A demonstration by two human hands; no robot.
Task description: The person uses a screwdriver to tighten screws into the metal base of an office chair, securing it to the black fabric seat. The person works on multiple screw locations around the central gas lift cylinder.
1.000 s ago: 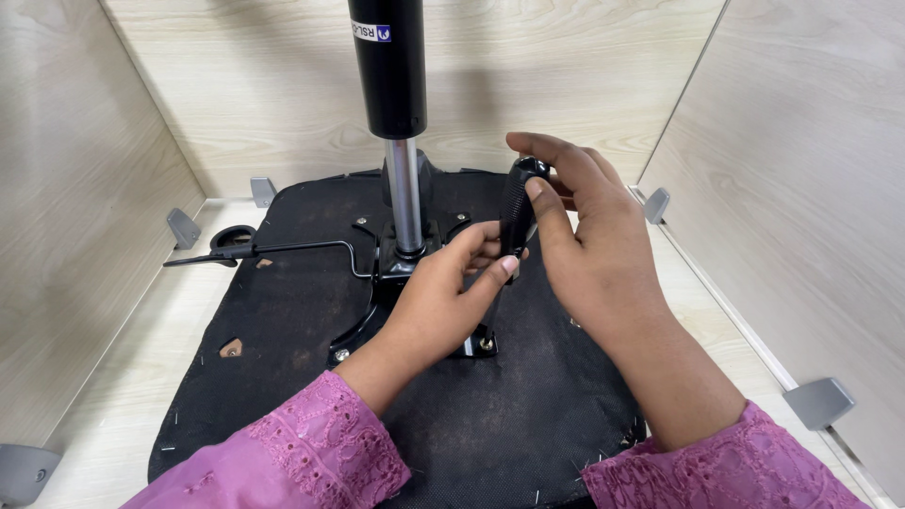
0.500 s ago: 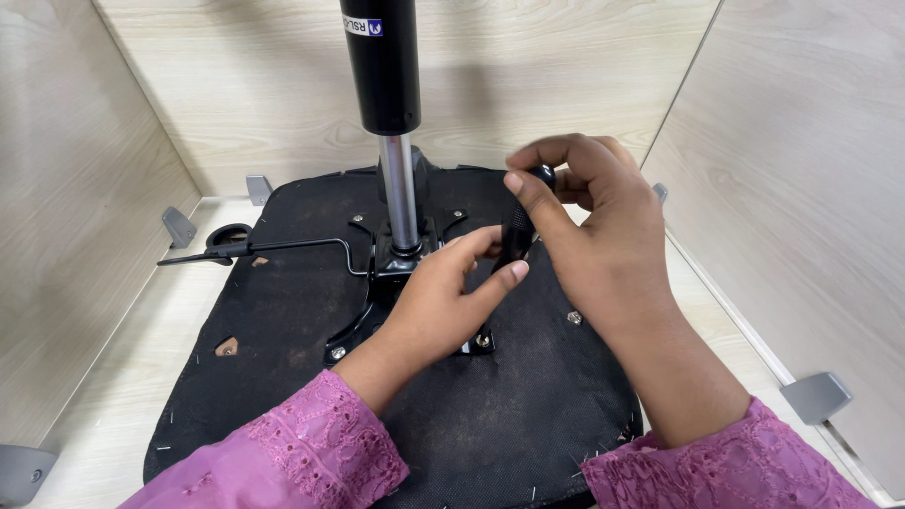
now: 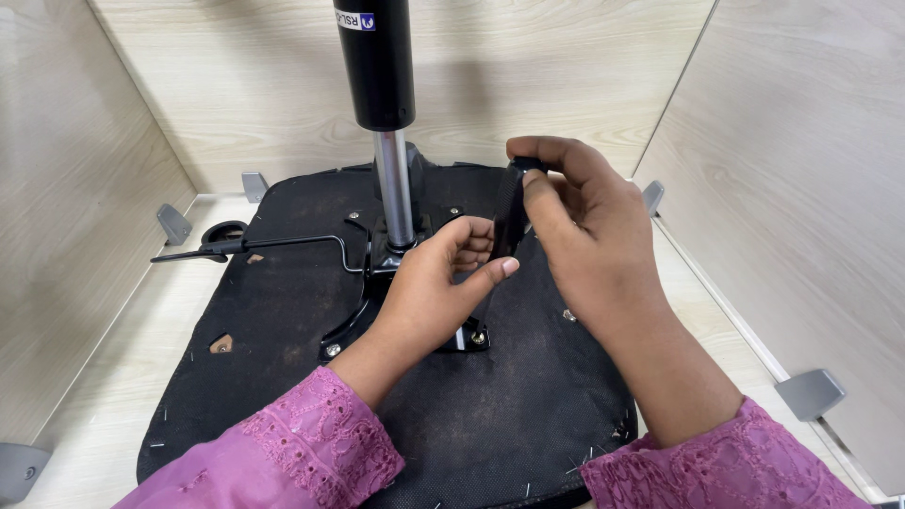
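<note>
Black knob (image 3: 510,215) stands upright, pinched by both hands' fingers (image 3: 542,193).

A narrow black knob piece (image 3: 510,215) stands nearly upright, pinched between both hands, just above the black upturned seat base (image 3: 283,311).

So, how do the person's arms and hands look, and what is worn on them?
Both hands are bare: the left hand and the right hand wear no gloves, and no rings or watch show. Each forearm is uncovered as far as a pink sleeve with lace-like eyelet embroidery: the left sleeve and the right sleeve.
</note>
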